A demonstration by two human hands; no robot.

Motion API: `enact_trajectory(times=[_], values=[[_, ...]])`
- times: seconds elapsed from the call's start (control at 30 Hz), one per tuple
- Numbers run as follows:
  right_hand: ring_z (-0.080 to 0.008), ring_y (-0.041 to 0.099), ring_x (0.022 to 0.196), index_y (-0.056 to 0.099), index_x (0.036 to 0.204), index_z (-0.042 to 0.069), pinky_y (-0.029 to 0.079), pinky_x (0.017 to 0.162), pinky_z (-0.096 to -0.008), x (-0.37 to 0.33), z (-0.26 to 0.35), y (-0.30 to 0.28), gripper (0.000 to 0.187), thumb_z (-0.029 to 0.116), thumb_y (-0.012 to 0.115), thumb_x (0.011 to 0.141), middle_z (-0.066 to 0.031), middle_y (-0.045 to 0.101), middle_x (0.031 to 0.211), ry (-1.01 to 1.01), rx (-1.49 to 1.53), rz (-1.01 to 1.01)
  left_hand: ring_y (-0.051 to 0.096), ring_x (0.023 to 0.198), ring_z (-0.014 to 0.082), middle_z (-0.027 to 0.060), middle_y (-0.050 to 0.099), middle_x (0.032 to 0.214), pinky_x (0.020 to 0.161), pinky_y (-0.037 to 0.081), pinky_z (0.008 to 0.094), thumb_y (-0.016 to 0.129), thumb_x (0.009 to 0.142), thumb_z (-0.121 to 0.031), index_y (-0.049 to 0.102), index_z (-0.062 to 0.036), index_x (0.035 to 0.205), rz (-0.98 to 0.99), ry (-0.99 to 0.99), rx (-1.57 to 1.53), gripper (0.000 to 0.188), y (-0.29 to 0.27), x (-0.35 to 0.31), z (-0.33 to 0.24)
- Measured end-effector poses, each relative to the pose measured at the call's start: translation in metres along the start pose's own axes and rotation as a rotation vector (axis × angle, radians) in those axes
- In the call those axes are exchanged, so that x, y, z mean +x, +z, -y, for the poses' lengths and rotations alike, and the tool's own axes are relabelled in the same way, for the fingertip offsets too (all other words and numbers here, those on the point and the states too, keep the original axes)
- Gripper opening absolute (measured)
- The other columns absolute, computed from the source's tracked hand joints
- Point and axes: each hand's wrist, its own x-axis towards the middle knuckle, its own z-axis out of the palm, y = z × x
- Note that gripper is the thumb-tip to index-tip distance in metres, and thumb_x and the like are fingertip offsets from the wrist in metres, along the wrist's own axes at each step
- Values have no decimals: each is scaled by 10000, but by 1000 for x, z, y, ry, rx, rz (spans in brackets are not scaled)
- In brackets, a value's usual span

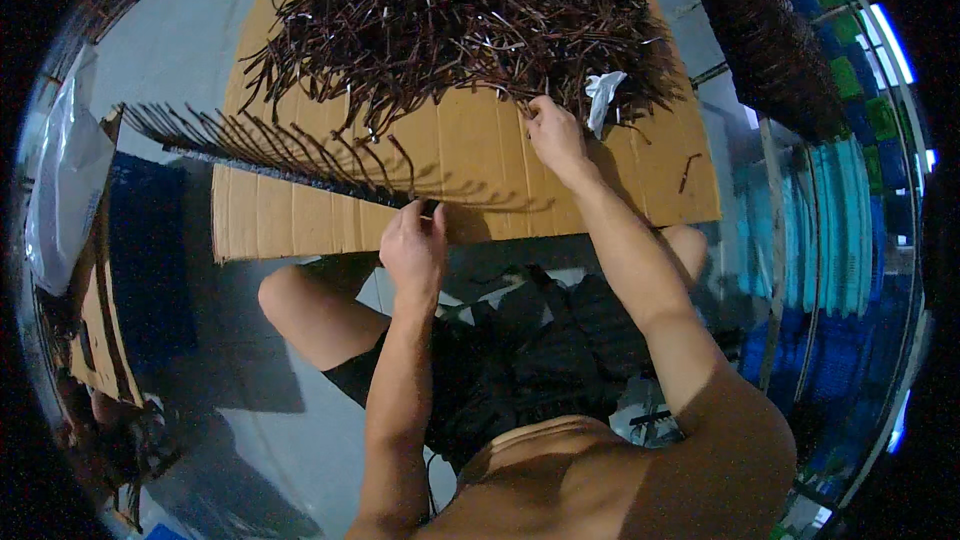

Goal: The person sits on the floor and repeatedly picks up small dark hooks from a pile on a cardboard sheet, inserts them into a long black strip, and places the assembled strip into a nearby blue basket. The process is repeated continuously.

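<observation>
My left hand (411, 256) pinches the near end of a long dark bar (300, 180). A row of thin, curved brown rods stands up along that bar, which slants away to the left over the cardboard. At the near edge of a big tangled heap of similar brown rods (460, 25), my right hand (557, 140) has its fingers closed round the end of one thin brown rod (526, 110); its fingertips are partly hidden. Just right of this hand lies a crumpled white piece of plastic (603, 98) against the heap.
The heap lies on a large cardboard sheet (300, 230) in front of my bent legs. One loose rod (687, 172) lies near its right edge. To the right stand racks with hanging dark rod rows (765, 50) and teal panels (840, 230). A whitish plastic bag (65, 190) is far left.
</observation>
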Motion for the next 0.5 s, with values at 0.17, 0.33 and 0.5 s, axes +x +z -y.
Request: enact_trajectory(times=[0.17,0.33,0.5], values=[[-145,641,711,584,1080,-22,496,529,-298,-64,54,18,241,97,611,871,-81,654,817,264,776,375,620,691,292,101,654,767,633,485,381,668,826,-187,652,-66,854,-109,157,-24,125,11,-2,12],[-139,648,813,583,1045,-33,520,695,-263,-104,108,13,192,118,558,930,-89,657,912,-31,756,254,607,689,293,95,647,771,627,472,381,660,811,-159,645,-72,828,-53,162,-41,90,11,-1,18],[-178,667,800,588,1029,-20,517,699,-281,-110,121,0,178,124,548,932,-122,674,894,-89,581,241,617,705,320,123,652,780,627,486,385,664,807,-157,654,-56,832,-24,109,-61,105,11,0,13]])
